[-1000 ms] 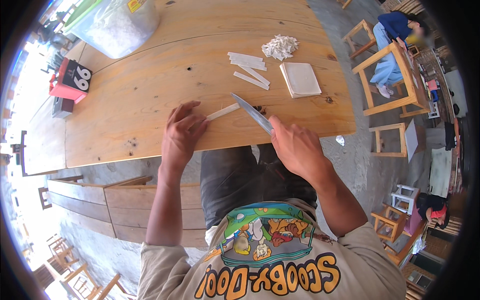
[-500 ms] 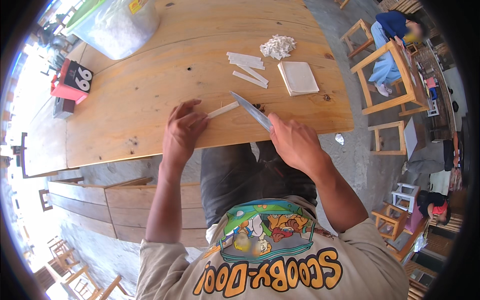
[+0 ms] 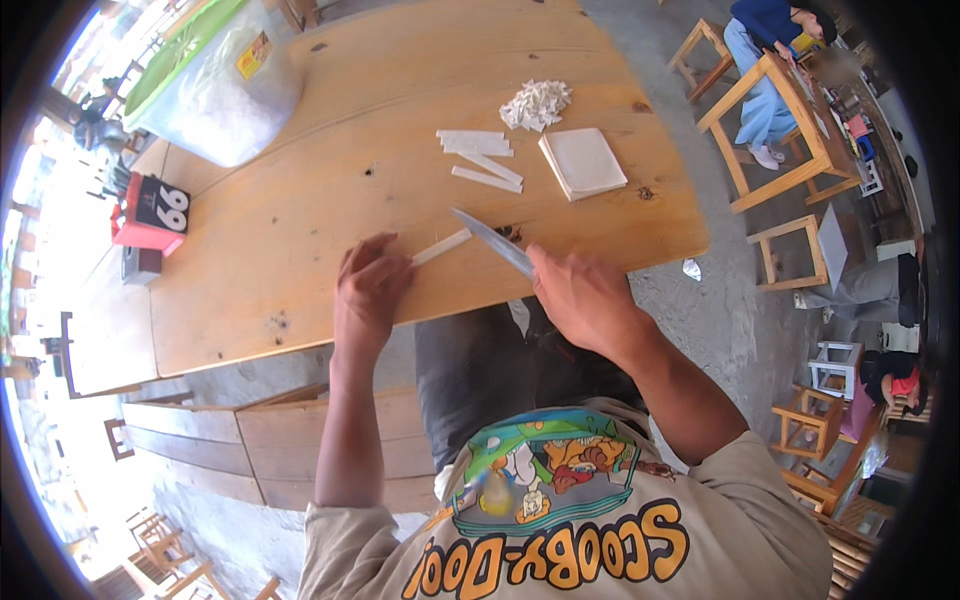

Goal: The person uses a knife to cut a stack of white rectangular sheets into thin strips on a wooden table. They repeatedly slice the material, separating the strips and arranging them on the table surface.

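My left hand [image 3: 370,285] is closed on one end of a narrow white strip [image 3: 440,246], which lies over the table near its front edge. In my right hand [image 3: 580,300] is a knife, its handle hidden in my fist. The knife's silver blade [image 3: 497,243] points away to the left, its tip region by the strip's free end. Beyond lie several loose white strips [image 3: 475,143]. A heap of small white cut pieces [image 3: 536,104] sits behind a square white stack of sheets [image 3: 583,162].
The wooden table [image 3: 330,240] has its front edge against my lap. A clear bin with a green rim [image 3: 225,110] stands far left, near a red and black box [image 3: 155,210]. A bench [image 3: 290,440] runs below. Wooden stools [image 3: 790,255] and other people [image 3: 765,90] are at right.
The whole view has shifted and tilted slightly. Both hands keep about the same place relative to the strip and the knife.
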Available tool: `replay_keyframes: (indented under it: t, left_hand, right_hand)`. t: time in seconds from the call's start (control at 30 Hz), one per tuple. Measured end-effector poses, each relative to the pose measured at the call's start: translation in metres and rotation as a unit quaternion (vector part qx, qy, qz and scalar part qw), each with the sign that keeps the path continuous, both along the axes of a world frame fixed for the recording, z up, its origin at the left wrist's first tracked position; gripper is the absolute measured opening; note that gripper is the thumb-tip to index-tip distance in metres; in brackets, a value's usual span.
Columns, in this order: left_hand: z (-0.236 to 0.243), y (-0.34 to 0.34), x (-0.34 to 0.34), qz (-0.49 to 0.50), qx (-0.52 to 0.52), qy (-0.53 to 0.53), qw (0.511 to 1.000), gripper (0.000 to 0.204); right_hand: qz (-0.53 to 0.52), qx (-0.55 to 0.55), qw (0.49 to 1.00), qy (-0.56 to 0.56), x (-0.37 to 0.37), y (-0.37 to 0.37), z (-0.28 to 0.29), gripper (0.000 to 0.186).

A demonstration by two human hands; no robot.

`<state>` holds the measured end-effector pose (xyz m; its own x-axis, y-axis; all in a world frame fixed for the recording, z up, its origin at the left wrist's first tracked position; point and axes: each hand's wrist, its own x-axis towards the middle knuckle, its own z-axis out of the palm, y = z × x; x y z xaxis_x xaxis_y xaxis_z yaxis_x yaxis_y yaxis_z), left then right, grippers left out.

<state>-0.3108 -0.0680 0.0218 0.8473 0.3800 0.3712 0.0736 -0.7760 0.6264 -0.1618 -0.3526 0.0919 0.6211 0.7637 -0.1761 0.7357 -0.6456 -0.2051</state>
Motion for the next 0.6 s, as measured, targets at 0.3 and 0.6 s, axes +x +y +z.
replay_keyframes:
  t: [0.3,0.6]
  left_hand:
    - [0.005,-0.004,0.005,-0.006,-0.013,0.010,1.000,0.018]
    - [0.008,-0.022,0.005,0.052,-0.023,0.041,0.998,0.011]
  right_hand:
    - [-0.031,0.034,0.998,0.034,0.002,-0.004,0.001,0.022]
    - [-0.184,0.211,0.952,0.121,0.028,-0.036,0.011,0.041]
